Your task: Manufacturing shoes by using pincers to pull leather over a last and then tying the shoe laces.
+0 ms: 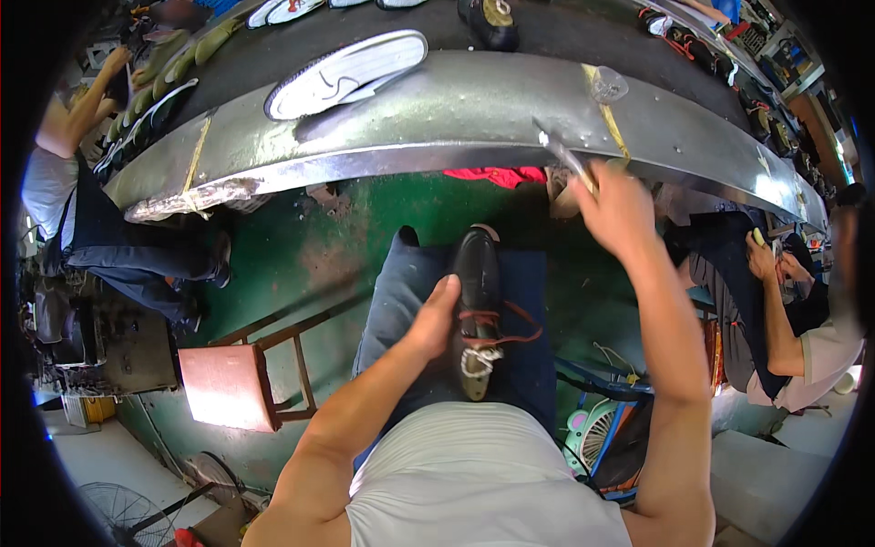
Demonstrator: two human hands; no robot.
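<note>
On my lap, across dark blue cloth, lies a black shoe [476, 273] with its toe pointing away from me. A reddish-brown lace [519, 330] loops out at its side, and a whitish cord [478, 360] is wound near the heel end. My left hand [436, 319] grips the shoe's left side, thumb along the upper and the other fingers hidden. Raised to the right, near the bench edge, my right hand [615, 205] is closed round a slim metal hand tool [567, 157]; blur hides its exact kind. The tool is apart from the shoe.
Ahead runs a metal-edged bench [474, 109] bearing a white shoe [351, 75], a black shoe [492, 23] and several others. A stool [228, 387] stands at left, a green fan [591, 428] at lower right. Two people work nearby, one on each side.
</note>
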